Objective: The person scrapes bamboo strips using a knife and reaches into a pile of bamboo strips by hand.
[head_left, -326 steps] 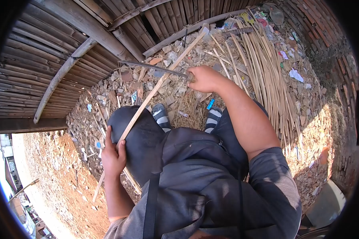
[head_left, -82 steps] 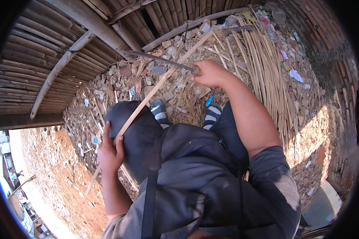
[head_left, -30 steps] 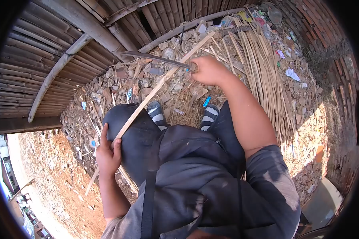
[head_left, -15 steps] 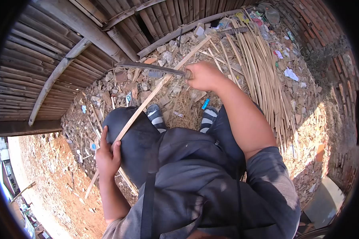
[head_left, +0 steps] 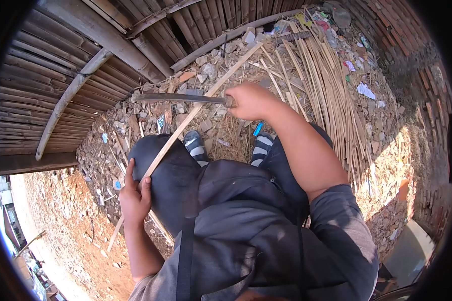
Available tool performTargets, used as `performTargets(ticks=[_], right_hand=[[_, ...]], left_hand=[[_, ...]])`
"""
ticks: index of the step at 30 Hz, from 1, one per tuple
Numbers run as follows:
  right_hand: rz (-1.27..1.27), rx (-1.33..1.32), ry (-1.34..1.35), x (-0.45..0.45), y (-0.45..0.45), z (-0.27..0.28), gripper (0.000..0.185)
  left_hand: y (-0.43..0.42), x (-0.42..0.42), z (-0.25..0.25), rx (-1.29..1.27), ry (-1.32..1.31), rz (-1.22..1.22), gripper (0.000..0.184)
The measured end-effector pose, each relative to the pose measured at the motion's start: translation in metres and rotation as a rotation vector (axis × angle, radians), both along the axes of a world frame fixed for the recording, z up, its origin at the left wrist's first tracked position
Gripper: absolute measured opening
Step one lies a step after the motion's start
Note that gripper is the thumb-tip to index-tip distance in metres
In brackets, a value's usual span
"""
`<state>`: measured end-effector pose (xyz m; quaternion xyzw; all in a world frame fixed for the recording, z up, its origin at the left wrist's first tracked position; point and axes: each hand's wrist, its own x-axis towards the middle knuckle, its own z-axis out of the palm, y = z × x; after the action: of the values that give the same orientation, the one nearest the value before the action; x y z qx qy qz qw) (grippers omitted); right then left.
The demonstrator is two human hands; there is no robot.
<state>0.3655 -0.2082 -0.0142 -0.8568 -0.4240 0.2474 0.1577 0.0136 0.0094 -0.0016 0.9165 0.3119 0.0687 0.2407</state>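
Observation:
My left hand [head_left: 135, 198] is closed round the lower part of a long, pale bamboo strip [head_left: 178, 131], with the thumb along one side. The strip slants up and away past my bent left knee [head_left: 158, 163], its far end above the rubble. In my right hand [head_left: 250, 100] is the handle of a machete, fingers wrapped round it. The machete's dark blade [head_left: 171, 97] points left and crosses the strip, appearing to lie against it. My sandalled feet [head_left: 196, 145] stand below the blade.
A heap of split bamboo strips [head_left: 331, 95] lies to the right. A bamboo-slat wall [head_left: 50, 80] rises at left, a brick wall [head_left: 429, 105] at right. Stones and litter cover the ground, with a small blue object [head_left: 258, 129] near my right foot.
My right hand has drawn the machete along the strip, nearer to my body and slightly left. My left hand and the strip have hardly moved.

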Motion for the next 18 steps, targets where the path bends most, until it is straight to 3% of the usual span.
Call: performTargets(ticks=[5, 9, 12, 18], right_hand=[[0.057, 0.076, 0.06, 0.011, 0.001, -0.011, 0.053], [-0.177, 0.111, 0.004, 0.037, -0.005, -0.028, 0.056], [-0.14, 0.111, -0.07, 0.024, -0.005, -0.028, 0.055], [0.086, 0.026, 0.05, -0.005, 0.004, 0.004, 0.053]], left_hand=[[0.001, -0.004, 0.001, -0.029, 0.04, 0.035, 0.062], [0.0, -0.002, -0.004, 0.025, 0.003, 0.026, 0.062], [0.0, 0.001, 0.0, 0.038, 0.015, 0.013, 0.062], [0.002, 0.0, -0.001, 0.006, 0.014, 0.01, 0.061]])
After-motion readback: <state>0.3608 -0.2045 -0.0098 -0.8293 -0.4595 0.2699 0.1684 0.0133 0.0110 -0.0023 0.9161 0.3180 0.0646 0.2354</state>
